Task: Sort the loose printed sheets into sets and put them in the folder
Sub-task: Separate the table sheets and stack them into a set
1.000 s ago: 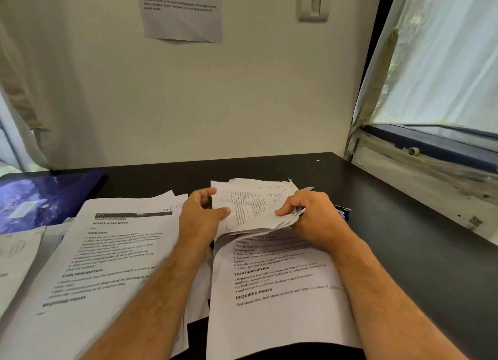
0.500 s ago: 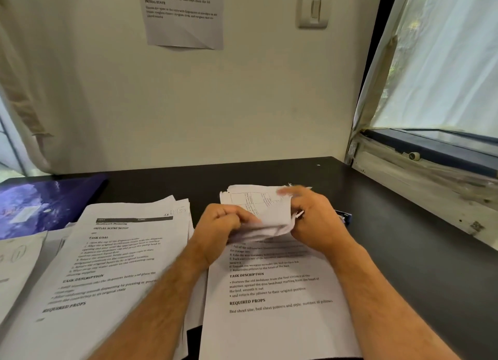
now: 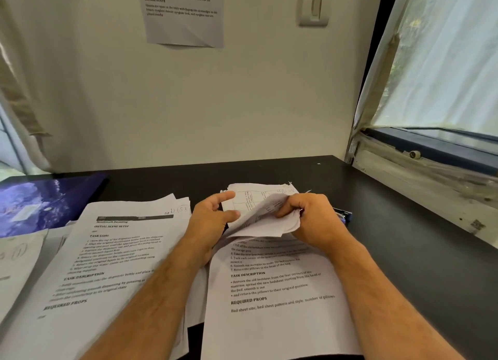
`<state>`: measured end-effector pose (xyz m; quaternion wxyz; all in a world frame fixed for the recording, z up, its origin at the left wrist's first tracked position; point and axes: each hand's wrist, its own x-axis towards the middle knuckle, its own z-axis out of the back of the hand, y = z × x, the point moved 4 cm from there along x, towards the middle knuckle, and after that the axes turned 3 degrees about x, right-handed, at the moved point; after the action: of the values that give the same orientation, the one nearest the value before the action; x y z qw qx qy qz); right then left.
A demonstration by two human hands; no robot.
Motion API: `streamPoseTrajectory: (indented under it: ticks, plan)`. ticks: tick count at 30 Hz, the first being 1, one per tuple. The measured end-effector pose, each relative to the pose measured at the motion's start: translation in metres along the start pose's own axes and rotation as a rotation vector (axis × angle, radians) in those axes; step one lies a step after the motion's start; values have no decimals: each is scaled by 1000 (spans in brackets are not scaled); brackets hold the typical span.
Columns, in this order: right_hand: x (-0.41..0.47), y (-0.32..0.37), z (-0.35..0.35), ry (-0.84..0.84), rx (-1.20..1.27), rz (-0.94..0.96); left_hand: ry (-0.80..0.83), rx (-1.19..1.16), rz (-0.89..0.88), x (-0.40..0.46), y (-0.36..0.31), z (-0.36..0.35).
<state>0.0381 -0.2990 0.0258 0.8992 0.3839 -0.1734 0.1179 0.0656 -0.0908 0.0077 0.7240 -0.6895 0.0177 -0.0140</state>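
From the head camera, both forearms reach forward over a dark table (image 3: 404,238). The right hand (image 3: 318,219) grips a bundle of curled sheets (image 3: 265,217) at its right edge, fingers (image 3: 289,207) bent round the top of the paper and thumb tucked beneath. The left hand (image 3: 213,219) sits at the bundle's left edge, forefinger stretched out along the upper sheet and thumb pressing the paper from the near side, so it pinches the edge loosely with the other fingers half open. The bundle is lifted off the table at its far end and bends upward, showing a printed grid on the exposed page. Under it lies a flat printed sheet (image 3: 275,305) headed with a task description and required props, running toward the viewer between the two arms. To the left, a thicker stack of printed pages (image 3: 107,265) lies at an angle, partly under the left forearm, with more pale paper at the far left edge. Beyond that stack, a blue folder (image 3: 45,200) rests flat near the table's back left corner. A small blue object (image 3: 343,215) peeks out just behind the right hand; what it is cannot be told. On the wall hang a printed notice (image 3: 186,17) and a light switch (image 3: 314,7), and a window (image 3: 442,77) stands to the right
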Motion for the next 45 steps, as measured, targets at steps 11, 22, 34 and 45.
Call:
streamPoseTrajectory:
  ticks: [11,22,34,45]
  plan:
    - [3,11,-11,14,58,11,190,203,-18,0,3,-9]
    - [5,22,-11,-20,63,4,-373,-43,-238,1,-8,29]
    - [9,34,-23,80,-108,6,-484,-147,-240,-7,-14,64]
    - [60,23,-27,173,-303,-103,-606,-179,-219,-7,-13,86]
